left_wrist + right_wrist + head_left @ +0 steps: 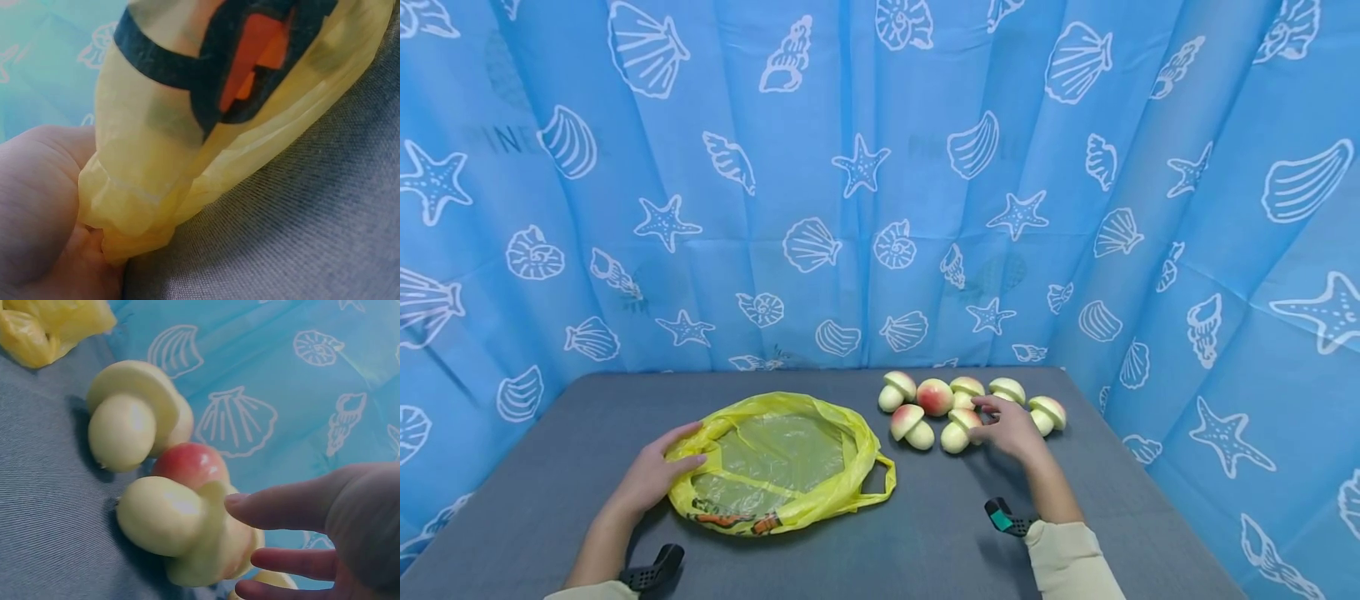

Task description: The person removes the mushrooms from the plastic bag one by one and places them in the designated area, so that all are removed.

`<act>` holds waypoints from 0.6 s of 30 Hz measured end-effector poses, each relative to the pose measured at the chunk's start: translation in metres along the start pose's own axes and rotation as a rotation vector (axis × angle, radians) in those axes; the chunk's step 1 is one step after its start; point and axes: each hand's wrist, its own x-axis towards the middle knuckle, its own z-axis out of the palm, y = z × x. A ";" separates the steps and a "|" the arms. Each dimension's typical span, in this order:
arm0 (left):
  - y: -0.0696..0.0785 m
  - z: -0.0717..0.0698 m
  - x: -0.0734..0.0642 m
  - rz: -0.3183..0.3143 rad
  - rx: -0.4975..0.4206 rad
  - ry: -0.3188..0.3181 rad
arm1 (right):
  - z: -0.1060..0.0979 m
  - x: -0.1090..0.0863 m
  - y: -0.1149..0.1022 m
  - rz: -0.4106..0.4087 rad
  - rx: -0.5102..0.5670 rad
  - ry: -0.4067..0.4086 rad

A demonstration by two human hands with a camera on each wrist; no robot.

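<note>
A yellow plastic bag (865, 467) lies spread on the grey table, its mouth opened wide and a handle loop on its right. My left hand (658, 471) holds the left rim of the bag, the plastic between thumb and fingers; the left wrist view shows the bag (150, 125) bunched beside the thumb. Several pale mushroom models with red-tinged caps sit in a cluster to the right. My right hand (1011, 429) is over the right part of the cluster, fingers apart, by a front mushroom (955, 437). In the right wrist view, the thumb reaches that mushroom's cap (200, 544); contact is unclear.
Another mushroom (912, 427) lies between the bag and the right hand. One more mushroom (1047, 414) is right of that hand. A blue curtain (861, 250) with white shell prints hangs behind the table (925, 542) and along its sides.
</note>
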 end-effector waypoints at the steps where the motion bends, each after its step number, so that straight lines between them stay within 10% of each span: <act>1: 0.000 0.001 0.000 -0.004 -0.004 -0.002 | -0.002 -0.001 0.000 0.004 0.012 0.000; 18: -0.007 -0.006 -0.003 0.088 -0.223 0.036 | -0.018 0.002 0.029 -0.105 0.041 0.404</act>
